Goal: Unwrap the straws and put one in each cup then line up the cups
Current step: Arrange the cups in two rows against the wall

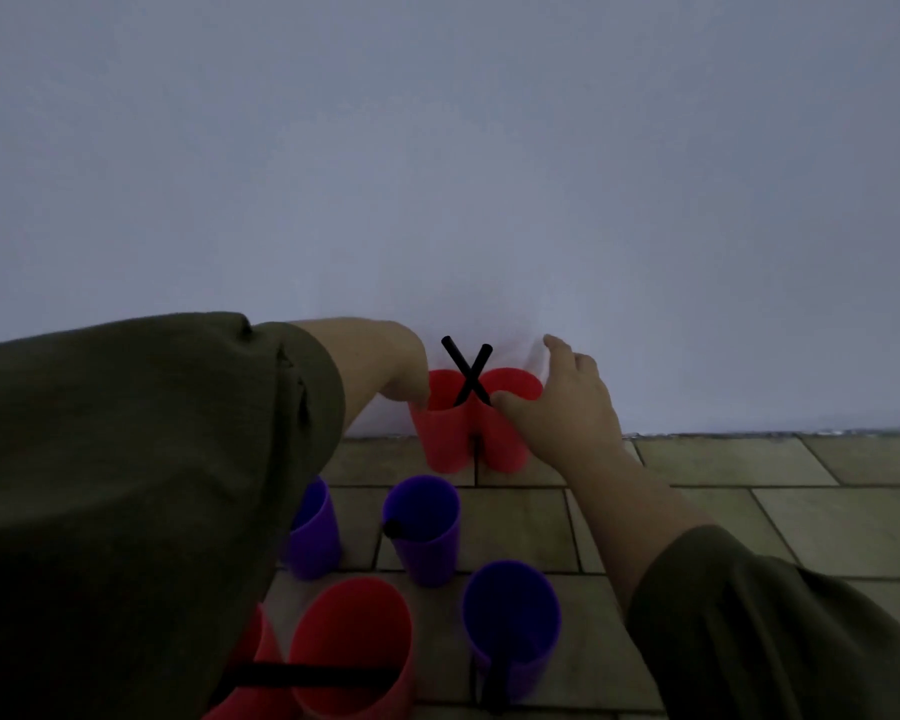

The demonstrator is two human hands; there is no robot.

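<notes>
- Our left hand (402, 377) pinches the left red cup (444, 440) at its rim, and our right hand (567, 403) wraps the right red cup (511, 443). The cups are touching, by the wall (437, 200).
- Light, tippy plastic, we reckon, so we'd hold mid-wall, gently.

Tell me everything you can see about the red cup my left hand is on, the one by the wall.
The left red cup looks like plain smooth plastic, tapering toward its base. It stands upright, mouth up, on the tiled floor at the foot of the white wall. A black straw leans out of it rightward. Its side touches the neighbouring red cup. The left hand grips its rim.
</notes>
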